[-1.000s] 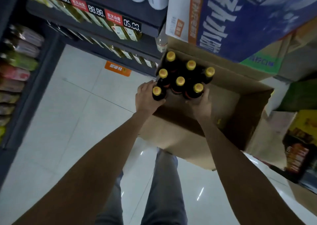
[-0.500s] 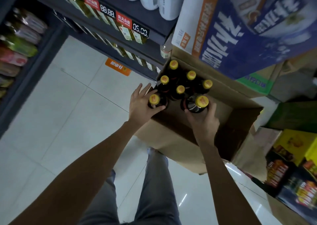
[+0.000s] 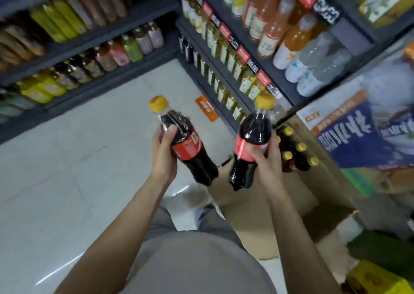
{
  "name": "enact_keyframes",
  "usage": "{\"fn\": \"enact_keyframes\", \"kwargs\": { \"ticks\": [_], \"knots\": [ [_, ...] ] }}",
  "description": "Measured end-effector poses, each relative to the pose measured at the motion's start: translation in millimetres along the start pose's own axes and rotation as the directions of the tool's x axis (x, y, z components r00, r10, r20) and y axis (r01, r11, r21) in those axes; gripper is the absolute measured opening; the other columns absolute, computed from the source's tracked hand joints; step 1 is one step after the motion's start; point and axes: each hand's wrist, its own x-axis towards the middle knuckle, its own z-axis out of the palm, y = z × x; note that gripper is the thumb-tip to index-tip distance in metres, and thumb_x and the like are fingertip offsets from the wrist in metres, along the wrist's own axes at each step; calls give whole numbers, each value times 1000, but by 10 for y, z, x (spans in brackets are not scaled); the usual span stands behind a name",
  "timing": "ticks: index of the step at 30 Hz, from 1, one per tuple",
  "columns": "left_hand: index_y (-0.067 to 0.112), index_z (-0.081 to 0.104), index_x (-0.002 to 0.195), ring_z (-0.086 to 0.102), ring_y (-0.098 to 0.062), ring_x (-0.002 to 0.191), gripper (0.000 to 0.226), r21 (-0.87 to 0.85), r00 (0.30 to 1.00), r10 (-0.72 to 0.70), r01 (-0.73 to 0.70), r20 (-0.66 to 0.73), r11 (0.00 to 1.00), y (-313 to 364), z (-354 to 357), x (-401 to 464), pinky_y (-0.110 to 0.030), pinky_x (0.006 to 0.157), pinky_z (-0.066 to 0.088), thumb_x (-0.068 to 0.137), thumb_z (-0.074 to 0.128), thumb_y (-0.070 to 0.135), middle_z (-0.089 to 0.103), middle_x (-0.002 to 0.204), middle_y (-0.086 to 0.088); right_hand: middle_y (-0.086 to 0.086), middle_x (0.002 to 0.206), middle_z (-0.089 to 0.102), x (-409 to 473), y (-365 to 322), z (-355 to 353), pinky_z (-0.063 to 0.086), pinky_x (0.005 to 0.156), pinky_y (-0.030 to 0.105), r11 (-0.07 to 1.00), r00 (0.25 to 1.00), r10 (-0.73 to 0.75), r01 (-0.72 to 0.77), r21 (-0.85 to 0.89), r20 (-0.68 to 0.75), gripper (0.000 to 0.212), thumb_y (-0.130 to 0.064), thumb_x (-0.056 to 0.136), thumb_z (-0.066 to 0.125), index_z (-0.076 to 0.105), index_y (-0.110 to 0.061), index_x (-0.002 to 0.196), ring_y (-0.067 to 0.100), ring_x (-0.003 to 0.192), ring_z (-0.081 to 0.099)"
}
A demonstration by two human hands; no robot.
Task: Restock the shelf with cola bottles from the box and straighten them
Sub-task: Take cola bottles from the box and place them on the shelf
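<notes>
Cola bottles filled both my hands in the head view, the only one I had. My left hand (image 3: 163, 152) wrapped its fingers round the left bottle (image 3: 188, 146) at the label, tilted with its yellow cap leaning left. My right hand (image 3: 265, 157) gripped the right bottle (image 3: 248, 143) at its label, nearly upright. Both hung above the floor, near the box (image 3: 253, 215), where more bottles (image 3: 295, 152) stood just right of my right hand. I judged the risks as these: the two bottle bases sat close together and could knock, and a one-handed grip on a smooth label could slip while reaching for the dark shelf (image 3: 226, 69) beyond.
</notes>
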Motion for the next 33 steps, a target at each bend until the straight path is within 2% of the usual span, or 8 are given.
{"fn": "enact_keyframes", "kwargs": {
  "ticks": [4, 8, 10, 13, 20, 27, 29, 33],
  "knots": [
    [9, 58, 105, 66, -22, 80, 81, -63, 985, 9, -20, -174, 998, 413, -770, 4, -34, 77, 53, 46, 82, 60, 72, 88, -5, -21, 110, 58, 174, -207, 985, 42, 79, 4, 1000, 973, -15, 20, -20, 230, 65, -49, 58, 63, 46, -36, 119, -18, 95, 56],
    [10, 56, 119, 60, -41, 107, 71, 133, 926, 129, -87, -354, 987, 726, -1784, -34, -59, 98, 43, 64, 70, 52, 62, 116, -24, -24, 99, 63, 195, -387, 2085, 44, 72, 5, 996, 908, -52, 76, -41, 416, 56, -53, 62, 63, 47, -34, 112, -13, 89, 60],
    [22, 62, 107, 63, -25, 104, 52, 263, 904, 199, -101, -378, 959, 938, -2285, -35, -51, 96, 47, 65, 68, 53, 65, 109, -15, -29, 93, 64, 162, -449, 2683, 45, 71, 6, 990, 890, -89, 128, -57, 447, 54, -51, 63, 64, 46, -32, 110, -12, 85, 60],
    [31, 56, 93, 58, 4, 76, 36, 408, 874, 307, -140, -378, 902, 1349, -2958, -31, -17, 75, 45, 63, 60, 51, 62, 84, 12, -25, 84, 65, 133, -483, 3607, 47, 67, 14, 982, 856, -113, 172, -73, 505, 50, -46, 65, 68, 45, -30, 106, -7, 74, 60],
    [36, 50, 103, 58, 1, 81, 39, 548, 806, 435, -170, -401, 819, 2181, -4421, 42, -17, 77, 46, 69, 61, 51, 61, 89, 14, -14, 98, 58, 139, -743, 5678, 46, 68, 8, 965, 694, -135, 253, -63, 708, 57, -7, 76, 76, 40, -20, 118, -13, 77, 59],
    [15, 48, 112, 55, -2, 87, 49, 510, 655, 549, -279, -519, 814, 2854, -5370, 328, -15, 81, 43, 76, 59, 47, 57, 91, 16, -13, 105, 57, 235, -1242, 7122, 43, 75, 6, 937, 535, -228, 348, 34, 813, 59, -4, 69, 81, 42, -22, 110, -13, 90, 58],
    [12, 50, 111, 56, 2, 85, 48, 582, 508, 644, -302, -572, 755, 3497, -6179, 793, -12, 79, 43, 77, 57, 46, 57, 91, 14, -10, 107, 57, 535, -1517, 8328, 43, 74, 6, 901, 469, -297, 426, 81, 832, 58, -12, 68, 82, 43, -25, 109, -11, 92, 57],
    [20, 52, 109, 58, 0, 91, 42, 560, 389, 693, -409, -607, 720, 4179, -6727, 1094, -15, 82, 45, 78, 56, 48, 59, 96, 7, -14, 109, 56, 719, -1906, 9172, 43, 77, 6, 886, 392, -348, 434, 162, 852, 60, -30, 66, 83, 41, -31, 110, -11, 96, 56]
  ]
}}
